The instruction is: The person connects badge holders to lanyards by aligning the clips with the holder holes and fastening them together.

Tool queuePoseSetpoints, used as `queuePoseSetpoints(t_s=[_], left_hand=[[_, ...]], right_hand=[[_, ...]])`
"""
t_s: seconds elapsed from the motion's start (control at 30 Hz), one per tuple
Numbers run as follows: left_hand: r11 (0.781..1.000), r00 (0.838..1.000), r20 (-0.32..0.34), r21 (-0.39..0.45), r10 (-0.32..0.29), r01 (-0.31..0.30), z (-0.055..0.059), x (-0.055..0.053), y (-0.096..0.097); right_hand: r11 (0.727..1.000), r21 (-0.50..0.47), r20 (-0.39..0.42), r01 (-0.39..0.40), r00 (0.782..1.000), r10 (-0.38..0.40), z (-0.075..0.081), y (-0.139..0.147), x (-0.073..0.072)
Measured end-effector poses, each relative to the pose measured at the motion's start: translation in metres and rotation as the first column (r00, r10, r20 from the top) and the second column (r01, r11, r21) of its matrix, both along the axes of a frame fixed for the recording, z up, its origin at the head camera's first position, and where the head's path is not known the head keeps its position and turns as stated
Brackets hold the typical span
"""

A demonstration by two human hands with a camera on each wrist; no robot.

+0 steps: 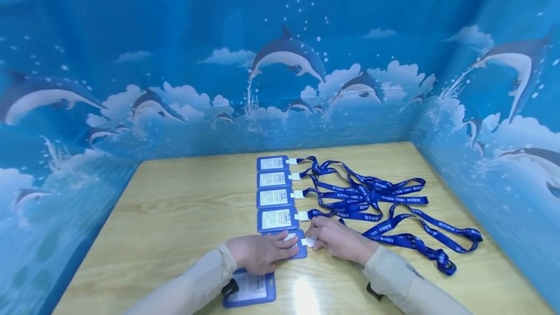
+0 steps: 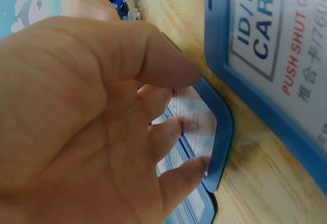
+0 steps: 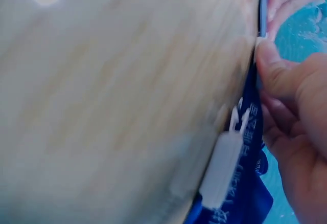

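A blue badge holder [image 1: 302,249] lies lowest in a column of holders, under my left hand [image 1: 261,253]. The left fingertips rest on its clear face, with the thumb by its edge in the left wrist view; the hand covers much of the card. At the holder's right end, my right hand [image 1: 334,238] pinches a white plastic clip [image 1: 310,242] between thumb and fingers. The clip meets the holder's slot end; whether it is fastened is hidden. A blue printed lanyard [image 3: 250,116] runs below the right hand, with another white clip [image 3: 222,168] beside it.
Several blue holders [image 1: 277,219] with white clips and lanyards [image 1: 372,196] lie above, their straps tangled to the right. A separate holder [image 1: 251,300] lies near my left forearm. Dolphin-print curtains [image 1: 210,62] surround the wooden table [image 1: 175,208].
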State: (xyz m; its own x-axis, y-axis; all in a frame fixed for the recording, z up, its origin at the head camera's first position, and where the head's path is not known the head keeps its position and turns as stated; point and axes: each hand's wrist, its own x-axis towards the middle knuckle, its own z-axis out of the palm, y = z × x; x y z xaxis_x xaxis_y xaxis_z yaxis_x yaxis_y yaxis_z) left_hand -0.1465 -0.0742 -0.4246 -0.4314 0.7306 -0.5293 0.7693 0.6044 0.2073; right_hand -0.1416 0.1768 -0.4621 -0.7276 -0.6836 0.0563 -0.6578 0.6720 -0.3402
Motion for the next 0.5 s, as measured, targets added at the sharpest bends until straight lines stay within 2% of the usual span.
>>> queuePoseSetpoints(t_s=[0.1, 0.3, 0.43, 0.5], left_hand=[[1.000, 1.000, 0.013, -0.001, 0.006, -0.006, 0.000, 0.001, -0.002], [1.000, 1.000, -0.001, 0.023, -0.007, 0.007, 0.002, 0.002, -0.005], [0.998, 1.000, -0.015, 0.064, -0.019, 0.020, 0.002, 0.001, -0.002], [0.997, 1.000, -0.019, 0.075, -0.012, 0.014, 0.003, 0.000, 0.000]], right_hand=[[1.000, 0.010, 0.010, 0.008, 1.000, -0.008, 0.000, -0.004, 0.000], [0.999, 0.023, 0.049, 0.023, 0.999, -0.024, 0.004, -0.006, 0.003], [0.998, 0.029, 0.083, 0.055, 0.995, -0.057, 0.019, 0.005, 0.006], [0.996, 0.015, 0.065, 0.090, 0.994, -0.090, 0.030, 0.015, 0.007]])
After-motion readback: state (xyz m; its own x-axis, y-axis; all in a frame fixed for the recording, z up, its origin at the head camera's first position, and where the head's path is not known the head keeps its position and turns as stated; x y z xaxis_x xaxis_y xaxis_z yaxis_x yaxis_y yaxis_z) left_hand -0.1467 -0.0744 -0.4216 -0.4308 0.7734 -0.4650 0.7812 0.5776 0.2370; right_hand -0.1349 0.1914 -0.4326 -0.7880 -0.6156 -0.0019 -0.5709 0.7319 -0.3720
